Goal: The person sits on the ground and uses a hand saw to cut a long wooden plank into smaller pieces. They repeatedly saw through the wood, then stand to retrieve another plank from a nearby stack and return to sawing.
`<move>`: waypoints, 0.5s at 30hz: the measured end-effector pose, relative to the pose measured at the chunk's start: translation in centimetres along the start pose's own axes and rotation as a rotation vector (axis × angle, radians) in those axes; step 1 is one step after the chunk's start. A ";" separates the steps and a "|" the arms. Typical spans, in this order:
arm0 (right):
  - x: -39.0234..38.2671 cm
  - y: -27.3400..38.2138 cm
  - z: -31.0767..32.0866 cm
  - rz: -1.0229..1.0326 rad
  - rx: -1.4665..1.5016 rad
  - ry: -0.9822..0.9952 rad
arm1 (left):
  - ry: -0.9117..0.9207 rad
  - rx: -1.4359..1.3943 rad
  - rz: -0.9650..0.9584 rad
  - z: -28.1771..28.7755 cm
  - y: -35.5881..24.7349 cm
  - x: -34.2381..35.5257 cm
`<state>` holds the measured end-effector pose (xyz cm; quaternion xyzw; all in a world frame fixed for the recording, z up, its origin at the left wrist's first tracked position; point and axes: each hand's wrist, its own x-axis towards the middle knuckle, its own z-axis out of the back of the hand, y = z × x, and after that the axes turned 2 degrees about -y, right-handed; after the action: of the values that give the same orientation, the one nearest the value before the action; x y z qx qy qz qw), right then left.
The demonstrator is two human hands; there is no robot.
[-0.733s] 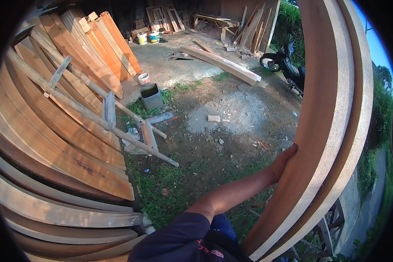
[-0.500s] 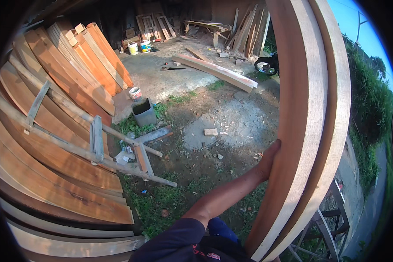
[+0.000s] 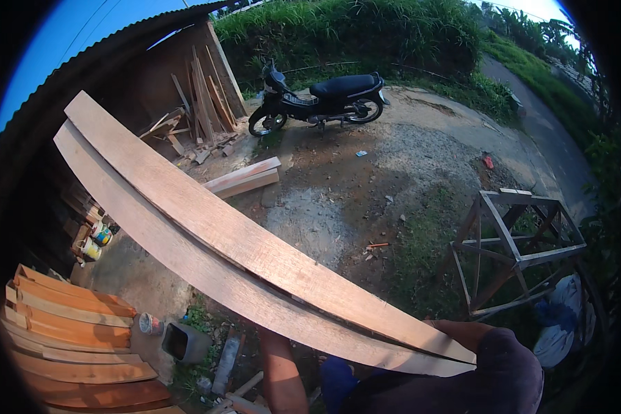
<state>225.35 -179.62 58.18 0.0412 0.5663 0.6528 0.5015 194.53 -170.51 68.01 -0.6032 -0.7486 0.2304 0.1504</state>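
Note:
Two long, pale wooden planks [image 3: 255, 262] lie together at a slant, from the upper left down to my right side, off the ground. From below, my left forearm [image 3: 283, 376] runs up to their lower edge; the planks cover my left hand, which bears them near the middle. My right forearm [image 3: 462, 332] bends behind their near end, close to my body, and holds them there. The fingers of my right hand are hidden behind the wood.
A black motorbike [image 3: 317, 100] stands beyond the planks. At right are a wooden frame stand [image 3: 517, 259] and white sacks [image 3: 562, 317]. Boards [image 3: 83, 372] lean at lower left, near a grey bucket [image 3: 186, 343]. A thick beam [image 3: 245, 179] lies on the ground.
The planks have swung from upright at my right to a slant across my front, far end to the left. My view has turned right, and my left hand has gone out of sight beneath them.

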 end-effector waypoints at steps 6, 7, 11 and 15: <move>11.6 6.4 -1.0 -0.191 0.044 -0.001 | 0.034 -0.101 -0.072 3.0 -6.1 13.1; 13.7 8.0 -1.0 -0.220 0.046 -0.006 | 0.105 -0.077 -0.074 3.5 -8.1 14.6; 22.6 14.9 -0.4 -0.267 0.018 -0.005 | 0.067 -0.049 0.050 4.9 -15.5 22.7; 30.9 21.5 0.6 -0.257 -0.024 0.010 | 0.109 -0.128 0.017 7.7 -20.6 30.6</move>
<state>197.36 -154.38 59.29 -0.0410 0.5614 0.5900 0.5787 166.58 -145.46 70.69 -0.6296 -0.7474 0.1501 0.1503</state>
